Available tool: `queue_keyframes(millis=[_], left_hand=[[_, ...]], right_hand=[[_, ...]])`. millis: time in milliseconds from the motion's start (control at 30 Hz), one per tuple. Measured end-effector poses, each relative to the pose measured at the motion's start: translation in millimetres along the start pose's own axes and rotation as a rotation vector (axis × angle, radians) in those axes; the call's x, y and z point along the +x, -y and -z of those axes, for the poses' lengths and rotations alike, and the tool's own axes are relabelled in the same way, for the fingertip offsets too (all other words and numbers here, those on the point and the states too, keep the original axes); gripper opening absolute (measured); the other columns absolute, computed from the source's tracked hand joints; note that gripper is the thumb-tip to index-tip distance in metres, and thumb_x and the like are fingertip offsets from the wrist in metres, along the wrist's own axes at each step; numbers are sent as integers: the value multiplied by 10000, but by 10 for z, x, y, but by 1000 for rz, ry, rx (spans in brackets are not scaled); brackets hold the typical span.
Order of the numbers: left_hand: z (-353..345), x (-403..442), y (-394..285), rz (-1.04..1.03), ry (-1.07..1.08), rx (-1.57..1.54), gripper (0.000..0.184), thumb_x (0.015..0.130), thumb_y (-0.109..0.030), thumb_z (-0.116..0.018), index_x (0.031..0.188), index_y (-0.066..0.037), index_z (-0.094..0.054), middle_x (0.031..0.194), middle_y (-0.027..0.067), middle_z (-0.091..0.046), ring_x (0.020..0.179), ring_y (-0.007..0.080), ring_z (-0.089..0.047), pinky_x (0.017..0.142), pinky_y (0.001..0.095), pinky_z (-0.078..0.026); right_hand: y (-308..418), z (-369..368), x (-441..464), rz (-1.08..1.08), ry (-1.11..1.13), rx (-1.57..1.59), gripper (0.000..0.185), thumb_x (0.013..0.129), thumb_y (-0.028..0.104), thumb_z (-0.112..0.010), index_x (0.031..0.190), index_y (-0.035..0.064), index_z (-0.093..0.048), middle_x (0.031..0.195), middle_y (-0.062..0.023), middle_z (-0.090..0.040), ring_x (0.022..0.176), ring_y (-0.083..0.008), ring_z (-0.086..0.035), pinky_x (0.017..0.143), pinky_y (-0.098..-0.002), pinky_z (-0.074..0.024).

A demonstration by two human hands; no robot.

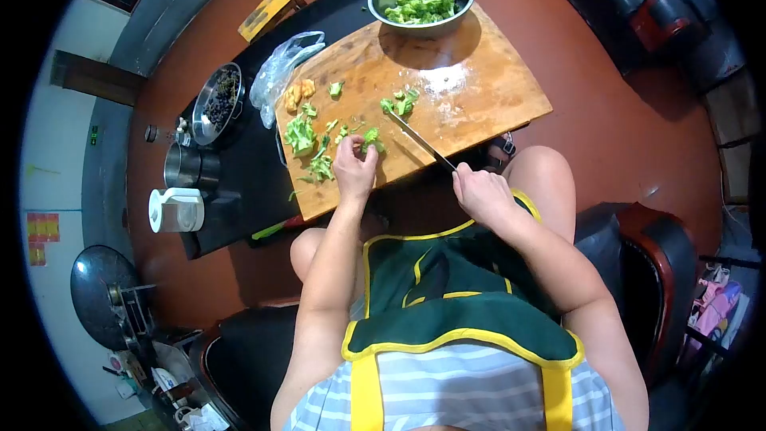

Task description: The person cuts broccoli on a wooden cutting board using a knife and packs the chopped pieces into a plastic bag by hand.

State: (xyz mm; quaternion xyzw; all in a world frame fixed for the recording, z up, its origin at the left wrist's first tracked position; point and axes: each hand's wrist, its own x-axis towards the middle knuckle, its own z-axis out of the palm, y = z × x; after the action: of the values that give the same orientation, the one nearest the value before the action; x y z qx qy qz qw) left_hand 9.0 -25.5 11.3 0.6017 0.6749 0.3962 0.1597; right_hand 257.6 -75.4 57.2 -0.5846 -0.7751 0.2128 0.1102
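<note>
My right hand [483, 194] grips the handle of a kitchen knife [423, 140], its blade pointing up and left over the wooden cutting board [487, 80]. Beside the blade's tip lie cut broccoli pieces [401, 101]. At the board's near edge, my left hand [355, 169] has its thumb and fingers curled at a small broccoli floret [372, 140]; its fingertips partly hide the contact. Larger green chunks [301, 136] and scraps lie left of that hand. A metal bowl [380, 17] filled with cut broccoli [423, 3] stands at the board's far end.
Yellowish lumps [299, 94] and a clear plastic bag [279, 72] are at the board's left side. On the black table [231, 191] stand a strainer bowl of dark pieces [219, 104], a metal pot [191, 166] and a white-lidded pitcher [177, 210]. A yellow stool [271, 13] is beyond.
</note>
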Motion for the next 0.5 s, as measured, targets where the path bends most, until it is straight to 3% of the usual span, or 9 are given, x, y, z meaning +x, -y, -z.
queue_keyframes(millis=[33,67,167,200,300,500], left_hand=[[-38,38,-13,70,-8,-100,249,782,-117,-678,982,-41,-552,977,79,-607,759,158,-615,654,304,-491],[-75,94,-24,273,68,-205,240,808,-118,-670,994,-30,-548,975,73,-621,829,122,-608,700,290,-495],[-368,156,166,93,-54,-448,304,781,-160,-676,1040,-30,-584,885,86,-641,839,173,-618,738,311,-491],[-368,165,183,142,-40,-291,326,783,-164,-675,1086,-57,-620,906,95,-647,828,172,-615,761,303,-490],[-380,215,267,96,24,-215,337,782,-180,-676,1102,-79,-643,931,106,-647,815,182,-617,762,302,-493],[-285,243,125,167,38,-110,268,751,-205,-702,974,-55,-698,851,95,-651,763,185,-629,719,300,-497]], right_hand=[[-8,1,2,-4,-9,-3,211,933,234,-422,844,45,-454,584,-200,-586,579,-385,-609,532,-494,-501],[-13,22,-4,-19,-7,-8,216,934,231,-416,841,42,-465,597,-209,-593,586,-384,-614,542,-496,-504],[-13,92,-49,-43,10,-31,225,936,230,-408,842,37,-477,617,-218,-604,594,-384,-621,555,-498,-507],[-15,88,-92,-36,21,-45,220,937,235,-411,851,40,-468,611,-212,-600,590,-384,-617,550,-497,-506],[11,100,-165,-30,87,-40,217,940,229,-411,870,29,-463,614,-215,-601,584,-392,-612,546,-498,-504],[145,132,-98,-60,192,85,240,915,176,-402,847,-24,-513,702,-273,-616,669,-425,-625,628,-513,-508]])
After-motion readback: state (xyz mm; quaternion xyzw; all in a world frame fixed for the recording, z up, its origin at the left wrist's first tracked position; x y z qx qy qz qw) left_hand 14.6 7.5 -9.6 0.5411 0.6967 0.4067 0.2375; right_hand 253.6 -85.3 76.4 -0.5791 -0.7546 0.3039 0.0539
